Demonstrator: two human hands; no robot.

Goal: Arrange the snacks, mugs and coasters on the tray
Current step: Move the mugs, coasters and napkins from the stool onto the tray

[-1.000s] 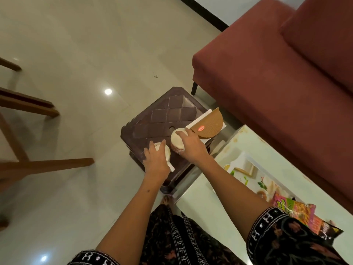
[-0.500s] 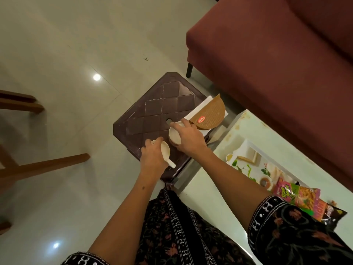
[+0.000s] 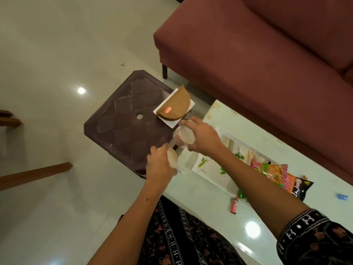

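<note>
Each hand carries a mug: the left hand [image 3: 159, 166] is wrapped around a pale mug [image 3: 172, 159], and just beyond it the right hand [image 3: 203, 139] grips a patterned mug [image 3: 183, 137] by its side. The tray [image 3: 212, 169] lies under the right wrist, snack packets [image 3: 277, 174] further along that arm, brown coasters [image 3: 174, 108] just past the right fingers.

tray [image 3: 214, 179]: forearm hides middle | mugs [image 3: 184, 137]: blurred, handles unseen

The stool [image 3: 126, 129] stands left of the table [image 3: 200, 194], which bears the tray [image 3: 208, 176].
</note>
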